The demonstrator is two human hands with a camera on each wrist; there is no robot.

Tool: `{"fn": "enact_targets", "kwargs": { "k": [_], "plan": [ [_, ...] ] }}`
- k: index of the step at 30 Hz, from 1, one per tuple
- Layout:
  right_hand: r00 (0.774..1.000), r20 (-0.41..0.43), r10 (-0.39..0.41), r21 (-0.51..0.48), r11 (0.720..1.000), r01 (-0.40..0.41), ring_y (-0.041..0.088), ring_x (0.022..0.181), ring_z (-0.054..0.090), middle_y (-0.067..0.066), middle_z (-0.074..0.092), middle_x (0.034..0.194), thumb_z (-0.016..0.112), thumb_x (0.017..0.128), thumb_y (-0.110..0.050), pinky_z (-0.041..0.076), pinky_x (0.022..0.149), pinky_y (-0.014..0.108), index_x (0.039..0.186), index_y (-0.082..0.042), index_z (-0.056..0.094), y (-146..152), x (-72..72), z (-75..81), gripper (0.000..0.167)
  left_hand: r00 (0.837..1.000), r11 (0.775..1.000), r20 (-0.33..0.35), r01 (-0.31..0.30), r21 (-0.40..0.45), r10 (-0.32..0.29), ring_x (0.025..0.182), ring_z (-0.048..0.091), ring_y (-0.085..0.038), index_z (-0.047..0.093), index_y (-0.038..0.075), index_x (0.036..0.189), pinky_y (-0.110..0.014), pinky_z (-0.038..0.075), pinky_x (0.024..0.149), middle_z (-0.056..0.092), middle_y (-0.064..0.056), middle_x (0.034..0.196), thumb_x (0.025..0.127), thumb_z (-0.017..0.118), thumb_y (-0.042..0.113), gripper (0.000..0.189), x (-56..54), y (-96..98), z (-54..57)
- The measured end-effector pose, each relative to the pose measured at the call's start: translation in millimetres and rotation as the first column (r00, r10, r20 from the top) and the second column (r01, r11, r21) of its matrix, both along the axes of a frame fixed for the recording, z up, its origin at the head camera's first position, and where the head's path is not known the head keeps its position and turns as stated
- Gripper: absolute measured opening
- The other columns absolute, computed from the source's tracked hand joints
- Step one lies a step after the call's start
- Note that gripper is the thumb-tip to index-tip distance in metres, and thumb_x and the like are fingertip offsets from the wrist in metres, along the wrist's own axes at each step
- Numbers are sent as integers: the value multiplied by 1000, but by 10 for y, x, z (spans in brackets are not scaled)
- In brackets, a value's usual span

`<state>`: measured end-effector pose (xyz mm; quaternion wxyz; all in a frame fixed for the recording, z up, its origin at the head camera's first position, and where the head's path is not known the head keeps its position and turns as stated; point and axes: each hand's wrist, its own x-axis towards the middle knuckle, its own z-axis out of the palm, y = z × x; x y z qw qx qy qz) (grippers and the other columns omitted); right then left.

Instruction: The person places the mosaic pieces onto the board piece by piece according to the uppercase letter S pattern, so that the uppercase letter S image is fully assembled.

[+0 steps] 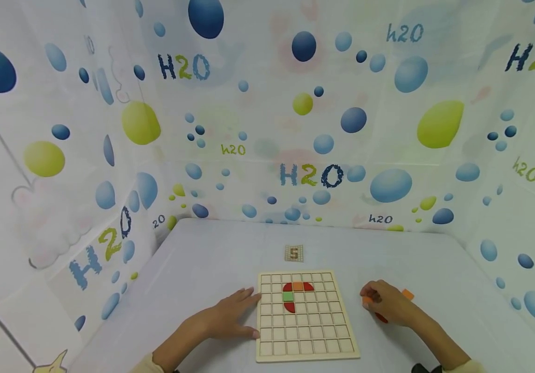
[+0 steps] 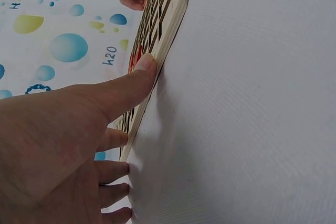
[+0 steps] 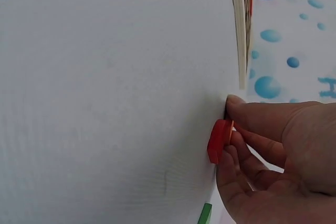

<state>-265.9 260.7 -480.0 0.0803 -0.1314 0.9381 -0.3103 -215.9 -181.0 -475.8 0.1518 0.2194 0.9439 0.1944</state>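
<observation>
A wooden grid board [image 1: 304,331] lies on the table, with its left edge touched by the thumb and fingertips of my left hand [image 1: 232,316]. Those fingers are spread and mostly straight. On the grid sit red quarter-round pieces [image 1: 289,307], an orange square [image 1: 298,286] and a green square [image 1: 288,296]. To the right of the board, my right hand [image 1: 390,303] pinches an orange piece [image 1: 367,300] low over the table. A loose red piece [image 3: 216,142] is right at its fingers, partly hidden under the hand in the head view.
Another orange square [image 1: 408,295] lies just beyond the right hand. A green piece [image 3: 205,213] shows at the bottom of the right wrist view. Behind the board is a small card [image 1: 293,253] with a brown figure. Patterned curtains [image 1: 258,103] enclose the white table [image 1: 211,248].
</observation>
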Motion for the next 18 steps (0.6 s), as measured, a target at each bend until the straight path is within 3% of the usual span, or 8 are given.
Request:
{"fn": "enact_targets", "kwargs": {
  "k": [9, 18],
  "plan": [
    [999, -39, -12, -8, 1000, 12, 16, 98, 64, 1, 66, 105, 78, 96, -14, 58, 87, 39, 111, -6, 70, -2, 7, -21, 19, 1000, 1000, 2, 4, -3, -4, 159, 28, -40, 38, 15, 164, -65, 33, 122, 31, -17, 172, 90, 76, 61, 95, 8, 9, 25],
    [996, -84, 16, -34, 999, -18, 12, 94, 61, -1, 66, 102, 79, 95, -16, 57, 81, 28, 111, -7, 72, -194, 24, 1, 19, 1000, 1000, 5, -1, -10, 1, 159, 28, -40, 38, 15, 164, -65, 33, 122, 31, -18, 171, 90, 77, 61, 95, 8, 18, 37]
  ]
}}
